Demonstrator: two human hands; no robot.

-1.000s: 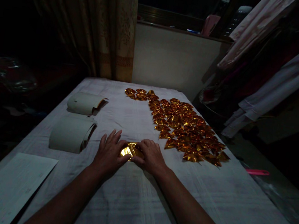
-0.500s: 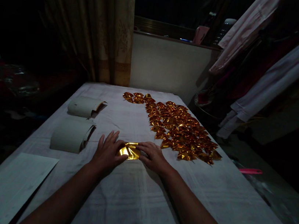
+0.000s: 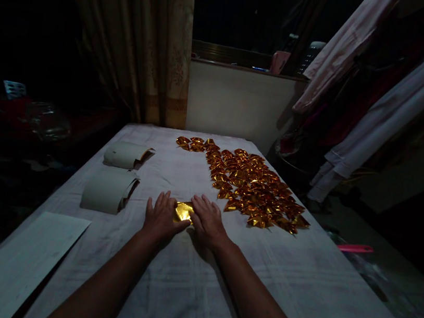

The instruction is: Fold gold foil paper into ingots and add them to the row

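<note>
A small folded piece of gold foil paper [image 3: 184, 211] lies flat on the cloth-covered table between my hands. My left hand [image 3: 162, 219] holds its left end, thumb along the near edge, while the other fingers spread away from it. Over the right end my right hand [image 3: 209, 223] presses with its fingers extended and close together, and the thumb is tucked low by the near edge. The foil's ends are hidden under the fingers. Beyond my right hand spreads a large group of folded gold foil pieces [image 3: 258, 184], puffy with pointed ends.
Two curved grey card pieces [image 3: 107, 192] stand on the left of the table [image 3: 256, 291]. A flat pale board [image 3: 24, 259] lies at the near left. Curtains [image 3: 164, 47] hang behind, clothes [image 3: 393, 105] at the right. A pink-handled object [image 3: 355, 248] is beyond the right edge.
My right hand has slid left and its fingers have stretched forward over the foil, covering more of it. The hands are closer together. The whole view has shifted slightly.
</note>
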